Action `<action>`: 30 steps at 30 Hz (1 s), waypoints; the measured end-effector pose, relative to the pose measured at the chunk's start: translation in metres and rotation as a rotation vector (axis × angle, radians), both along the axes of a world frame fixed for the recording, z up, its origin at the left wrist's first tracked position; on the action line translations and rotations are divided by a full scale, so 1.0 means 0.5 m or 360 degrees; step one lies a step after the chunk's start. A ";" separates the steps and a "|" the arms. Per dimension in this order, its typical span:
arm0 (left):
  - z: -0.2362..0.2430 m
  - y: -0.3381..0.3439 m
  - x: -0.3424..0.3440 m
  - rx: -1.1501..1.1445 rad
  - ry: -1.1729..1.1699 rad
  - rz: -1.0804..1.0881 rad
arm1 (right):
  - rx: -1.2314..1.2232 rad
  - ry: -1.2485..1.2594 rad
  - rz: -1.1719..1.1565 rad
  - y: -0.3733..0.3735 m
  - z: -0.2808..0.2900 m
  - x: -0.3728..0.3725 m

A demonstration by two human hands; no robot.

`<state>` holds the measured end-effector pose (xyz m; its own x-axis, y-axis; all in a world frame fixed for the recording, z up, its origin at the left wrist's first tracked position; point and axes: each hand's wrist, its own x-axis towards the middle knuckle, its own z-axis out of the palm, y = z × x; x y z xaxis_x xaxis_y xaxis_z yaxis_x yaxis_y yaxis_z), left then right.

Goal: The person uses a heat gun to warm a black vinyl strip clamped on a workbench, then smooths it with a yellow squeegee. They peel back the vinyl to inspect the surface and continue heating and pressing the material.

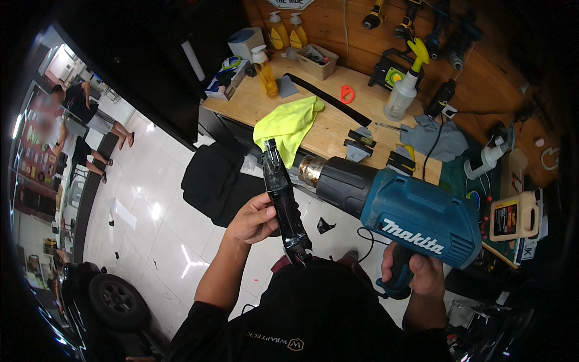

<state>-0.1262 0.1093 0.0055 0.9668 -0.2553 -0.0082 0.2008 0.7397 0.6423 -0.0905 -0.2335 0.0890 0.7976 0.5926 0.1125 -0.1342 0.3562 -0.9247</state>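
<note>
My left hand (pixel 253 220) grips a long, narrow, glossy black part (pixel 282 205) with a wrinkled surface and holds it upright at a slight tilt. My right hand (pixel 413 271) is wrapped around the handle of a teal and black heat gun (pixel 419 220). The gun's metal nozzle (pixel 310 172) points left toward the upper part of the black piece, a short way from it. Behind them a neon yellow cloth (pixel 289 120) drapes over the bench edge, and a black fabric bundle (pixel 214 181) sits below to the left.
The wooden bench (pixel 344 87) carries bottles, a bin (pixel 316 60), squeegees (pixel 362 145) and grey cloth. Power tools (pixel 404 24) hang on the wall. A vehicle wheel (pixel 114 298) stands at lower left. Two other people (pixel 81 102) are farther left. A scrap (pixel 325 226) lies on the tiled floor (pixel 151 241).
</note>
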 end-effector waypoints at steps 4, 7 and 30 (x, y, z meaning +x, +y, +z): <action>0.022 -0.005 0.000 0.0135 0.0077 0.0077 | -0.0099 -0.0002 -0.0058 0.008 0.010 -0.009; 0.028 -0.010 -0.001 0.0279 0.0120 0.0239 | -0.0158 -0.0025 -0.0083 0.024 0.025 -0.019; 0.011 -0.010 0.014 0.0933 0.0019 0.0584 | -0.0440 -0.0196 -0.0295 0.074 0.026 -0.053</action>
